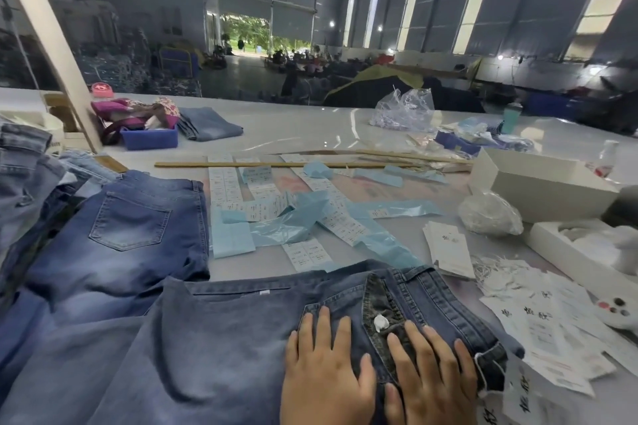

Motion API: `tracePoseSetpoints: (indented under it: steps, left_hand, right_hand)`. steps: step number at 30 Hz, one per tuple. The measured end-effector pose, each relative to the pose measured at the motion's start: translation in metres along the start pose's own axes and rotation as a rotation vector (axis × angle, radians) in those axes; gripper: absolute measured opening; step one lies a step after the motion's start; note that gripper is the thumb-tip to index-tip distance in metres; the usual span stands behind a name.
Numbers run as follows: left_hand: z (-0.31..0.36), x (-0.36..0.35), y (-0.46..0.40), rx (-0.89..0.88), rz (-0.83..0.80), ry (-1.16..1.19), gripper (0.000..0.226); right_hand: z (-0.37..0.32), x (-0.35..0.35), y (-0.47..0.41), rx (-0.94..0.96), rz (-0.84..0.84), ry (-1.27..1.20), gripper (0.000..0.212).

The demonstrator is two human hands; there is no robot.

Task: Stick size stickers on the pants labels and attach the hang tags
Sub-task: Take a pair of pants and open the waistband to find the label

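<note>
Two bare hands lie flat on a pair of jeans [224, 348] at the near edge of the bench [303, 128]. The left hand [324, 373] rests just beside the open fly, fingers spread and straight, its grip open and holding nothing. The right hand [431, 376] lies across the fly and the waistband, also flat with an open grip, holding nothing. A small white button [380, 323] sits on the fly just past the right hand's fingers.

A second, darker pair of jeans [131, 228] lies to the left, back pocket facing up, its lower edge next to the first pair. More jeans are piled at the far left.

In the middle of the bench, past the hands, long strips of white size stickers [224, 183] lie mixed with pale blue backing paper [286, 224]. One short strip lies just beyond the waistband. A long wooden stick [269, 165] lies across the far ends of the strips.

To the right, white hang tags [448, 248] sit in a loose stack, and more tags are scattered near the right hand. A white box [538, 183] stands farther right, with a crumpled clear bag [490, 214] in front of it. A blue tray [150, 139] sits far back on the left.
</note>
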State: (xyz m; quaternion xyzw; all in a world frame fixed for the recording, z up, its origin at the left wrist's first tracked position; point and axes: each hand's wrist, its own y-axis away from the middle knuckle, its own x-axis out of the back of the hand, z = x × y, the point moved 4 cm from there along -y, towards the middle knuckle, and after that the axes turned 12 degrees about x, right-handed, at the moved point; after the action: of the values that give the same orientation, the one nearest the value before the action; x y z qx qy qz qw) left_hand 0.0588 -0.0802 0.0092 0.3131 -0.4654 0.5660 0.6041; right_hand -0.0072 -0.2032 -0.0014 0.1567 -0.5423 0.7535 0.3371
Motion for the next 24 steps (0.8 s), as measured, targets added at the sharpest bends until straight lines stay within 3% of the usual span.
tracePoseSetpoints:
  steps: [6,10,19,24]
  left_hand:
    - [-0.005,0.001,0.002,0.006,-0.020,0.025,0.057]
    - [-0.009,-0.008,0.001,0.023,-0.157,0.029,0.074]
    - [-0.010,-0.007,0.000,0.037,-0.047,0.043,0.072]
    - [-0.012,-0.007,0.000,0.038,0.001,0.074,0.058]
  right_hand:
    - [-0.001,0.002,0.002,-0.028,-0.115,-0.088,0.050]
    - [0.001,0.005,0.004,-0.026,-0.161,-0.200,0.056]
    - [0.003,0.003,0.004,-0.032,-0.184,-0.331,0.053]
    - [0.006,0.014,0.000,-0.051,-0.278,-0.373,0.052]
